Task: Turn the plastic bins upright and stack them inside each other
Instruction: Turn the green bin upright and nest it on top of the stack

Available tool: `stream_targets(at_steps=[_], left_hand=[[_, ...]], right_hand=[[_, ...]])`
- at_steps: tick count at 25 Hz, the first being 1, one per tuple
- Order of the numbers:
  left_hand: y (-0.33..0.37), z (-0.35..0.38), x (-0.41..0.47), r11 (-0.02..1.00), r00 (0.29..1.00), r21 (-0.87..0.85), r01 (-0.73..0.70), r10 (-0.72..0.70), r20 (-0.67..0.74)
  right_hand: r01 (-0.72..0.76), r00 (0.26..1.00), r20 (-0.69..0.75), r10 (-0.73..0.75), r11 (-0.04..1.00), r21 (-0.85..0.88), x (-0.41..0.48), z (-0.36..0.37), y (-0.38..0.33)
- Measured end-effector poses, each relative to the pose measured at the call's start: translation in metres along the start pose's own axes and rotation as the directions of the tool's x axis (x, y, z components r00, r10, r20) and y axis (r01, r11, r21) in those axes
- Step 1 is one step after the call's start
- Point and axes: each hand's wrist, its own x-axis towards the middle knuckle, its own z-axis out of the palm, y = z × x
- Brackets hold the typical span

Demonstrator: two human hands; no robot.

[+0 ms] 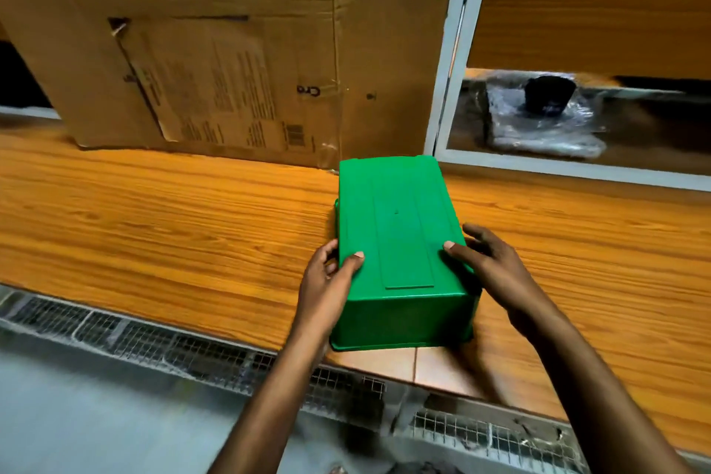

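From the head camera: the green bin (pixel 400 242) sits upside down on the wooden shelf (pixel 154 227), near its front edge, just in front of the cardboard box (pixel 200 62). My left hand (pixel 327 281) grips its left side, my right hand (pixel 488 269) its right side, thumbs on top.

left hand (pixel 331 281), right hand (pixel 488 265), both hands clasping

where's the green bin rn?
Head view, centre: green bin upside down on the wooden shelf, just right of the cardboard box, left hand and right hand gripping its sides.
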Motion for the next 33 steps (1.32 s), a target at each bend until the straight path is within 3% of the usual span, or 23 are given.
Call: stream_targets(at_steps=[3,8,11,17,20,23,25,28,33], left_hand=[[0.003,-0.002,0.006,1.000,0.999,-0.020,0.016,-0.015,0.034],[0.012,-0.008,0.008,0.995,0.997,-0.095,0.038,-0.032,0.063],[0.036,-0.006,0.004,0.993,0.996,-0.102,-0.059,0.066,0.066],[0.086,-0.018,0.018,0.962,0.960,-0.178,-0.207,0.234,0.150],[0.100,-0.025,0.027,0.940,0.916,-0.197,-0.279,0.322,0.240],[0.107,-0.023,0.037,0.940,0.878,-0.062,-0.335,0.335,0.341],[0.108,-0.017,0.043,0.940,0.892,0.023,-0.341,0.315,0.325],[0.109,-0.007,0.046,0.932,0.897,0.008,-0.362,0.346,0.276],[0.126,-0.002,0.047,0.908,0.882,-0.085,-0.411,0.419,0.217]], right_hand=[[-0.068,0.998,0.015,0.067,0.996,0.061,0.001,0.001,-0.005],[-0.045,0.999,0.014,0.044,0.990,0.137,-0.007,0.001,-0.018],[0.041,0.999,-0.033,-0.036,0.983,0.177,-0.007,-0.010,-0.035],[0.231,0.934,0.146,-0.327,0.862,0.450,-0.007,-0.044,-0.069],[0.305,0.904,0.196,-0.380,0.894,0.327,-0.005,-0.053,-0.080],[0.334,0.928,0.116,-0.355,0.927,0.168,0.003,-0.050,-0.084],[0.324,0.946,-0.021,-0.324,0.938,0.120,0.008,-0.043,-0.087],[0.295,0.948,-0.159,-0.276,0.949,0.109,0.017,-0.037,-0.087],[0.415,0.909,-0.111,-0.401,0.896,0.161,0.022,-0.052,-0.099]])
